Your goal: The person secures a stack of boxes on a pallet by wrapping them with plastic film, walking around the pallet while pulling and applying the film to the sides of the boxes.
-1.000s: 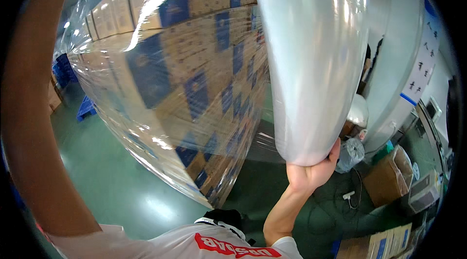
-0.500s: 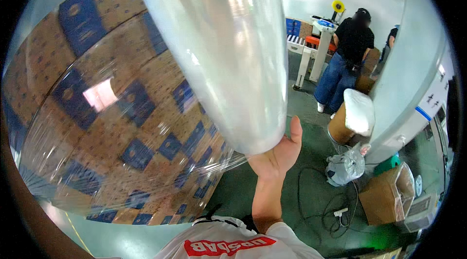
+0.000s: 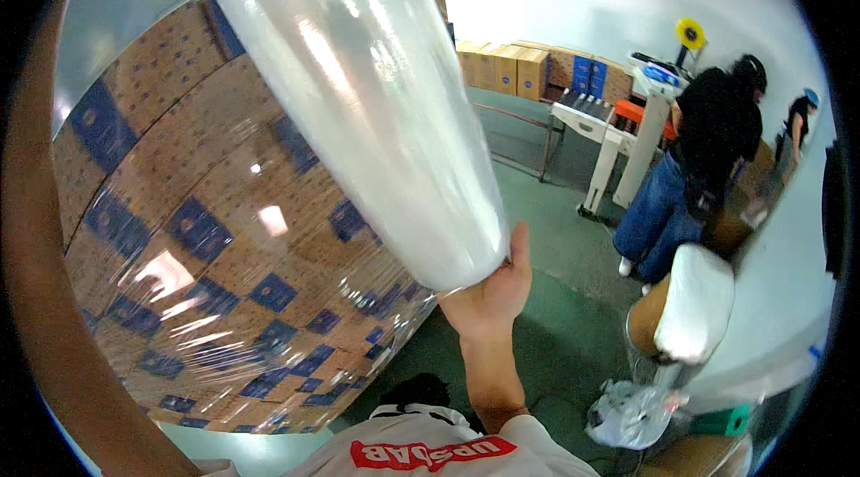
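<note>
A large roll of clear stretch film (image 3: 376, 119) slants across the middle, its upper end running out of view at the top. My right hand (image 3: 488, 302) cups the roll's lower end from below, thumb up along its side; the other fingers are partly hidden behind it. Beside the roll on the left rises a stack of brown cartons (image 3: 224, 253) with blue patches, covered in shiny film. Film stretches from the roll's lower end onto the stack. My left arm (image 3: 31, 208) runs blurred up the left edge, with its hand out of view.
At right, a person in black (image 3: 717, 128) stands by a roller conveyor (image 3: 587, 110) with brown cartons (image 3: 506, 69) behind. Nearer are a white-topped drum-like container (image 3: 694, 302) and a clear plastic bag (image 3: 632, 414) on the green floor (image 3: 560, 253). Farther right, another person (image 3: 797, 123) appears.
The view has swung left, so the conveyor and person in black sit farther right and more cartons show behind. The roll's lower end remains in my right hand.
</note>
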Demonstrator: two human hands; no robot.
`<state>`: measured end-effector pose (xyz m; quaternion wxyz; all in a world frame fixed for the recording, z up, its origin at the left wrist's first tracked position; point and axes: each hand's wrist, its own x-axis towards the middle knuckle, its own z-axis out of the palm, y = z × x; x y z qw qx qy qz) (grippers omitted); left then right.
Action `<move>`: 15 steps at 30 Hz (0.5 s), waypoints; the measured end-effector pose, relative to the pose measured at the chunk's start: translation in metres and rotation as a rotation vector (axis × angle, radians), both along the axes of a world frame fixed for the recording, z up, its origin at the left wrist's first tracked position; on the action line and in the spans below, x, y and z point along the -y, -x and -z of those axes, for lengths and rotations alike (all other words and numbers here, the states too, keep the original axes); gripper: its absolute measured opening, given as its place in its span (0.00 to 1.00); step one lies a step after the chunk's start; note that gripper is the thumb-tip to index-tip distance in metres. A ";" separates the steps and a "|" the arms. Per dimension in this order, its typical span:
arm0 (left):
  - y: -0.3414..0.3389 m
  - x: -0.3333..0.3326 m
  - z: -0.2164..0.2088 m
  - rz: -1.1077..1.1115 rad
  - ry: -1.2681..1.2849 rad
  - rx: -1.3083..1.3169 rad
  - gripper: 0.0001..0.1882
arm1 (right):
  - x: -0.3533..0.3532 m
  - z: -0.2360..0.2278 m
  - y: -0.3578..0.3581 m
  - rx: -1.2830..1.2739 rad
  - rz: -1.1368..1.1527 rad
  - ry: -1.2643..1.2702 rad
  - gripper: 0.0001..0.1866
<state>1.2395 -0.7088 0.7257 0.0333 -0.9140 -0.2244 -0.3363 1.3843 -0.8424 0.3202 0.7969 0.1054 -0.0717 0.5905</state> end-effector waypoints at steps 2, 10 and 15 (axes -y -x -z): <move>-0.039 -0.024 -0.001 -0.042 0.007 0.011 0.35 | -0.021 -0.007 -0.055 -0.032 -0.003 -0.031 0.34; -0.169 -0.143 0.002 -0.203 0.019 0.055 0.36 | -0.155 -0.009 -0.253 0.018 -0.066 -0.054 0.33; -0.256 -0.226 -0.007 -0.302 0.036 0.054 0.36 | -0.246 -0.009 -0.370 0.081 -0.090 -0.094 0.33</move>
